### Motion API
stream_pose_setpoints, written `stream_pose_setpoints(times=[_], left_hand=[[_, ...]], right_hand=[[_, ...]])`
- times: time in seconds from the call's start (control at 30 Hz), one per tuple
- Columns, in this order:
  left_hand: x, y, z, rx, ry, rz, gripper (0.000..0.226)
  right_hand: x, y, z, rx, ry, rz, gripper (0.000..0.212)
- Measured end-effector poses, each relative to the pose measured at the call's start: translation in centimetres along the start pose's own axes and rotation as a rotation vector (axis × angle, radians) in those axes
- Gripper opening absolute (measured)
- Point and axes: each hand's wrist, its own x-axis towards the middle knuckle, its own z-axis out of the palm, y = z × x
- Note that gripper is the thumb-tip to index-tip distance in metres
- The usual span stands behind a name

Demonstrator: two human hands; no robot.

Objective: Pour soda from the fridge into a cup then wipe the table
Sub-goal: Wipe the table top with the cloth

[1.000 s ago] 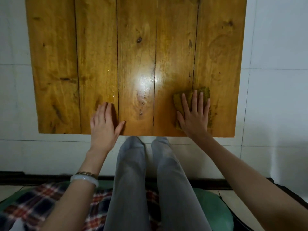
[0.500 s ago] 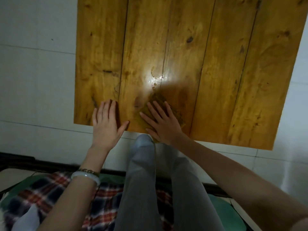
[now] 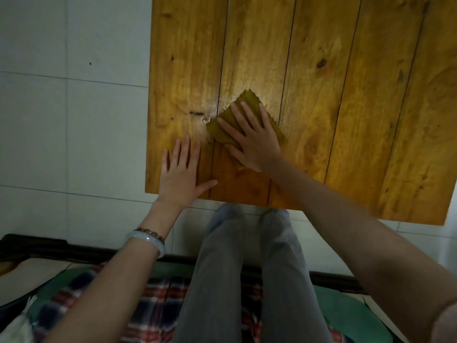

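Dim light | soft shine on middle of table (image 3: 366,125) | darker along bottom | lower corners a bit blurry

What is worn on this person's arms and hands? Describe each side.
Left forearm: bare, no sleeve in view; the wrist carries a thick, smooth, pale bangle and, beside it towards the left hand, a thin bracelet of dark beads. Right forearm: bare, nothing at the wrist. No rings show on the right hand or the left.
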Motion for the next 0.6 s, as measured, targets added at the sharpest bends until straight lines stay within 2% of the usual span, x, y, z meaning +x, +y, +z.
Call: stream_pose_setpoints(times=[0.1, 0.23, 0.37, 0.43, 0.6], left_hand=[[0.1, 0.0, 0.2, 0.045, -0.018, -0.021, 0.102], [0.3, 0.1, 0.3, 0.055, -0.05, -0.036, 0.107], [0.5, 0.0, 0.6, -0.024, -0.09, -0.017, 0.129], [0.5, 0.0, 0.6, -0.017, -0.089, -0.017, 0.134], [0.7, 0.2, 0.4, 0.019, -0.09, -0.052, 0.136]], right_hand=[[-1.2, -0.8, 0.5, 0.003, 0.027, 0.036, 0.06], [-7.3, -2.5, 2.0, 0.017, 0.009, 0.034, 0.06], [-11.5, -2.9, 2.7, 0.049, -0.008, 0.069, 0.059], [-10.6, -2.5, 2.2, 0.059, -0.006, 0.082, 0.059], [-1.0, -0.2, -0.1, 0.109, 0.056, 0.336, 0.059]])
